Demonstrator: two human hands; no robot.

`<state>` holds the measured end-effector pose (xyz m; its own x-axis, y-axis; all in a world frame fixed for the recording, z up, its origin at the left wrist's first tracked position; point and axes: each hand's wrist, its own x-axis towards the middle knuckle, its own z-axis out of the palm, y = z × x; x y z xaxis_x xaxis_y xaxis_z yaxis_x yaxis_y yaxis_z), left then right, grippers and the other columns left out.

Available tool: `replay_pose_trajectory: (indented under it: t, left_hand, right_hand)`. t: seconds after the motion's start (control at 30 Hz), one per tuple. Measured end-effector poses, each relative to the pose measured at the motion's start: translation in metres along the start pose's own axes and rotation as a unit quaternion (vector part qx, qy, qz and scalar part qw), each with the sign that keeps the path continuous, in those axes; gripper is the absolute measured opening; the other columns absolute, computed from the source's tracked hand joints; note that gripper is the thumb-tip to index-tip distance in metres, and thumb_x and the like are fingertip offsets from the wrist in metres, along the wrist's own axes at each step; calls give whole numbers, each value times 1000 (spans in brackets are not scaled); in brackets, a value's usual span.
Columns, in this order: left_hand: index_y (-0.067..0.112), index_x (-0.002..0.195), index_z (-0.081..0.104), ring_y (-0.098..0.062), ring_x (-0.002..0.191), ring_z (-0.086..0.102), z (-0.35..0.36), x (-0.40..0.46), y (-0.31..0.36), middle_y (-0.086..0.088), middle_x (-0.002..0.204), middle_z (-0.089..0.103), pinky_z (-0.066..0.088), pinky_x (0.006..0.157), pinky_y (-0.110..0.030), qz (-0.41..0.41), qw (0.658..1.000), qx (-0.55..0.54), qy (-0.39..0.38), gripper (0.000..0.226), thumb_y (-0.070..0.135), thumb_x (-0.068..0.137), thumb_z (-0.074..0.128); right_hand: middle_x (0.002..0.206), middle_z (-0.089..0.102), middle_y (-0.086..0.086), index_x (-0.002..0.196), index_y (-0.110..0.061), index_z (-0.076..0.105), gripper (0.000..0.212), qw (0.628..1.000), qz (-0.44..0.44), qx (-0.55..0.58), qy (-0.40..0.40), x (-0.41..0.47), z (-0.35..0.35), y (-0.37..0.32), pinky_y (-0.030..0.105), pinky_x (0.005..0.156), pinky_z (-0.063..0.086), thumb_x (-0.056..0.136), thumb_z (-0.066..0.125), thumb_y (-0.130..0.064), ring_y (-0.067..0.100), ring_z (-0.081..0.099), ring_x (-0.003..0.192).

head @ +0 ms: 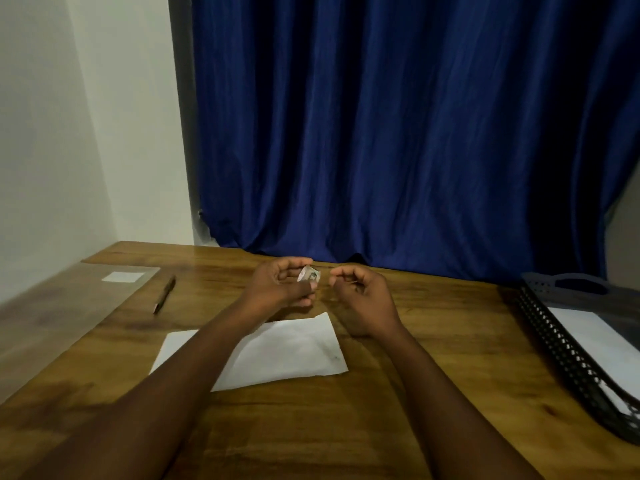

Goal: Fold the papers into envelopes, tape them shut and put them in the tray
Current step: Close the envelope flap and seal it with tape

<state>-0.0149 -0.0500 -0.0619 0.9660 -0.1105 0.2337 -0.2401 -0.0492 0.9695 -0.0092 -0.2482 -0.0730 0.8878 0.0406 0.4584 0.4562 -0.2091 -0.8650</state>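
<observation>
A folded white paper (291, 351) lies flat on the wooden table, partly under my left forearm. Above its far edge my left hand (280, 284) grips a small roll of clear tape (309, 274) between thumb and fingers. Just to the right, my right hand (360, 289) has its fingers curled, with thumb and forefinger pinched together close to the roll; whether a tape end is between them is too faint to tell. A black perforated tray (561, 351) sits at the right edge with white paper (595, 337) inside.
A dark pen (165, 294) lies on the table to the left. A small white slip (123, 276) rests at the far left corner. A blue curtain (398, 133) hangs behind the table, and a white wall closes the left side.
</observation>
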Motion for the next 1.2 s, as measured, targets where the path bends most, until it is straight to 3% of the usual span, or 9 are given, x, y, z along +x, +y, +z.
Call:
replay_pose_trajectory:
  t: [0.2,0.33,0.4,0.53,0.8,1.07,1.2]
  left_hand:
    - [13,126,66,-37,94,77,3,-7,-14,-15,113,76,64,82,-49,36,999,-2,-9,48,-9,84,75]
    - [13,126,66,-28,97,77,1,-10,-15,-10,116,76,65,81,-44,57,997,40,-20,49,-10,84,76]
    - [17,127,66,-22,100,77,0,-9,-15,-6,118,75,65,82,-41,63,996,53,-26,50,-10,85,74]
    - [22,128,65,-17,104,75,2,-7,-18,-2,117,76,64,83,-38,75,995,63,-26,53,-11,86,72]
    - [22,127,67,-16,106,74,4,-4,-21,0,119,75,64,86,-38,84,992,88,-19,53,-9,85,74]
    - [14,133,64,-22,100,76,3,-4,-21,-4,116,76,64,84,-43,63,996,66,-12,52,-7,86,75]
    - [13,132,64,-23,100,76,4,-5,-19,-4,115,76,65,81,-41,63,997,52,-14,50,-4,86,76]
  right_hand:
    - [100,76,-16,123,-23,74,26,999,7,-1,-31,-2,6,3,9,66,52,98,68,-19,-5,70,89]
    - [97,73,-30,115,-36,75,27,998,-19,-31,-43,-6,7,4,7,64,50,95,70,-18,-4,71,84]
    - [98,74,-26,106,-41,77,25,997,-26,-51,-43,-6,7,5,7,64,50,93,73,-20,-3,70,82]
    - [95,75,-17,99,-34,81,17,997,-21,-80,-13,-3,7,8,7,63,50,88,80,-21,-1,68,82]
    - [82,75,-19,79,-37,78,19,994,-12,-105,3,-1,8,5,8,57,48,88,78,-20,2,68,73]
    - [79,75,-10,83,-27,77,14,998,-1,-56,-1,-3,9,4,11,58,51,87,77,-14,2,67,68]
    - [81,75,-3,98,-21,72,21,1000,9,2,-9,-5,10,-2,13,59,52,83,82,-10,0,68,69]
